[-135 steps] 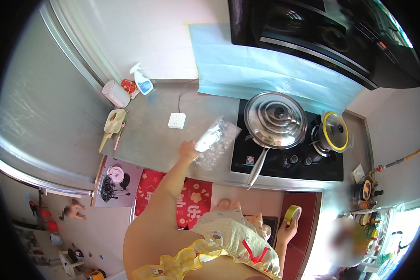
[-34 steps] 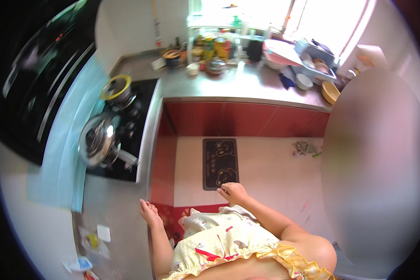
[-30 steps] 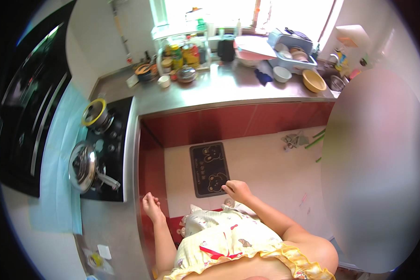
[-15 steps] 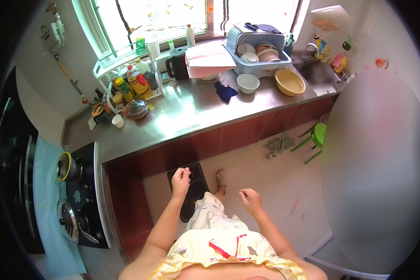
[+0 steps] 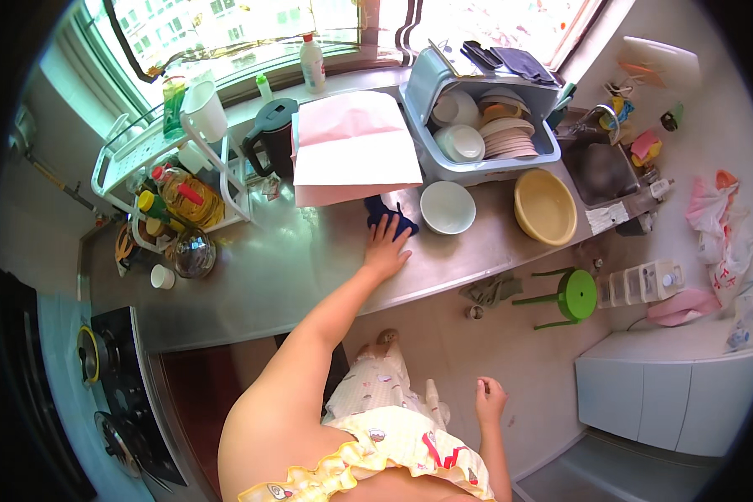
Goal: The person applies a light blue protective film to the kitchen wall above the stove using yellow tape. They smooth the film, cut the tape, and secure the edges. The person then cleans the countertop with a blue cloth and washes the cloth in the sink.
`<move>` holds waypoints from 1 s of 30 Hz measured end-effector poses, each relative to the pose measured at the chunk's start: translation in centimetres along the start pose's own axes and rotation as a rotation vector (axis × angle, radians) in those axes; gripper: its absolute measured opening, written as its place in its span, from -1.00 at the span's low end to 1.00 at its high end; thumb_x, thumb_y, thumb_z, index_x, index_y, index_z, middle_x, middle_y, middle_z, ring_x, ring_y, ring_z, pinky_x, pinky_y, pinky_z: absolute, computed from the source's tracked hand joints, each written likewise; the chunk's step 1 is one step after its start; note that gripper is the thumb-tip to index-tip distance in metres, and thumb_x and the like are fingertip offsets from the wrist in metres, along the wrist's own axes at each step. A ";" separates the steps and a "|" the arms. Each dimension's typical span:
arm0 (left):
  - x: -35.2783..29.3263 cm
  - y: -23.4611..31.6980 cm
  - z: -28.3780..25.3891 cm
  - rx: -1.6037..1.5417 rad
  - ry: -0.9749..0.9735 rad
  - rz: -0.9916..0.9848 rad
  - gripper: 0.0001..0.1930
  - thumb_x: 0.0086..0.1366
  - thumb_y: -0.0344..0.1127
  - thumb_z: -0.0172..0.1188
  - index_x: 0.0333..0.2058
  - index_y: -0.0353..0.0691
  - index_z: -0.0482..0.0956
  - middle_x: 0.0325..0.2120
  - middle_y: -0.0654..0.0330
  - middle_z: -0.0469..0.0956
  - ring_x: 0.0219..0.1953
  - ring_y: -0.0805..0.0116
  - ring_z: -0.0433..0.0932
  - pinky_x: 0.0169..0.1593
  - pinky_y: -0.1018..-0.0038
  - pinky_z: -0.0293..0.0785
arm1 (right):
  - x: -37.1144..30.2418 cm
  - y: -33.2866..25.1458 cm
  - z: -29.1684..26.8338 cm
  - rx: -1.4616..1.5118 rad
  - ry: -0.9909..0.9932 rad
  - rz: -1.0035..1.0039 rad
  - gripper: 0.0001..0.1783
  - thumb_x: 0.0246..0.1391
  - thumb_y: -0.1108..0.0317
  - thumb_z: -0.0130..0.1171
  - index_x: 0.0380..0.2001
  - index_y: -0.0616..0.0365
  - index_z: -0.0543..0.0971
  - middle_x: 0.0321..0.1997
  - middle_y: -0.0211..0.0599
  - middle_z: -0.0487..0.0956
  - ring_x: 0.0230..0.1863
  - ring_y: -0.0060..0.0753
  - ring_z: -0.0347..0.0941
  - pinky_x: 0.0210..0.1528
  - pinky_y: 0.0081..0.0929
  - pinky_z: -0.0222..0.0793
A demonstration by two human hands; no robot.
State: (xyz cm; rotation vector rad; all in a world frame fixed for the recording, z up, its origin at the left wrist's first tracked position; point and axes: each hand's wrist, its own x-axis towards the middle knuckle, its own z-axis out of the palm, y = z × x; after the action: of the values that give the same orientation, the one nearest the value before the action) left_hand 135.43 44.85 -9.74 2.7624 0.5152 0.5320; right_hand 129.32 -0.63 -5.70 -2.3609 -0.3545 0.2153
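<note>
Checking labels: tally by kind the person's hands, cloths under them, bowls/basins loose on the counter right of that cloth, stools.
Hands: 2 (left hand, right hand)
Dark blue cloth: 1
Bowls/basins: 2 (white bowl, yellow basin)
Green stool: 1
Total: 6

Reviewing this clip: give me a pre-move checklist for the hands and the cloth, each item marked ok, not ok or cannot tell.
1. Left hand touching the navy cloth: ok.
2. Cloth bunched in the grip: not ok, fingers lie spread over it.
3. Right hand free: ok, nothing visible in it.
4. White bowl apart from the left hand: ok.
5. Cloth clear of the pink sheet: cannot tell, they overlap in this view.
</note>
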 end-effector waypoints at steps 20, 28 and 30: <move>-22.9 -7.0 -11.9 0.098 0.031 -0.327 -0.58 0.12 -0.49 0.19 -0.01 -0.02 0.60 0.09 0.05 0.50 0.16 -0.05 0.43 0.09 0.12 0.48 | 5.6 -2.7 0.2 0.009 -0.243 -0.160 -0.86 0.16 0.42 0.19 -0.27 0.27 0.63 -0.36 -0.17 0.61 -0.36 -0.39 0.57 -0.25 -0.46 0.49; -42.0 -0.8 -18.9 -1.477 0.737 -1.069 -0.44 0.26 -0.52 -0.03 0.26 -0.15 0.25 0.02 0.13 0.50 -0.06 0.29 0.58 -0.04 0.33 0.60 | -4.9 -7.0 3.3 0.161 -0.476 -0.485 -0.87 0.18 0.41 0.19 -0.27 0.25 0.62 -0.33 -0.14 0.60 -0.35 -0.27 0.58 -0.27 -0.42 0.47; -48.1 2.6 -21.9 -1.628 0.856 -1.116 -0.50 0.25 -0.47 0.02 0.19 -0.14 0.35 0.02 0.16 0.49 0.02 0.31 0.53 -0.01 0.34 0.56 | -8.8 -8.1 4.7 0.188 -0.559 -0.575 -0.87 0.17 0.42 0.20 -0.27 0.25 0.62 -0.34 -0.14 0.60 -0.37 -0.26 0.57 -0.30 -0.42 0.46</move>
State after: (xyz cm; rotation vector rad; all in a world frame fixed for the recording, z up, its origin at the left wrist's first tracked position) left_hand 85.57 28.06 -3.83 0.4739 0.9879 1.0522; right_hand 118.28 5.29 -2.98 -1.8856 -1.1963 0.5984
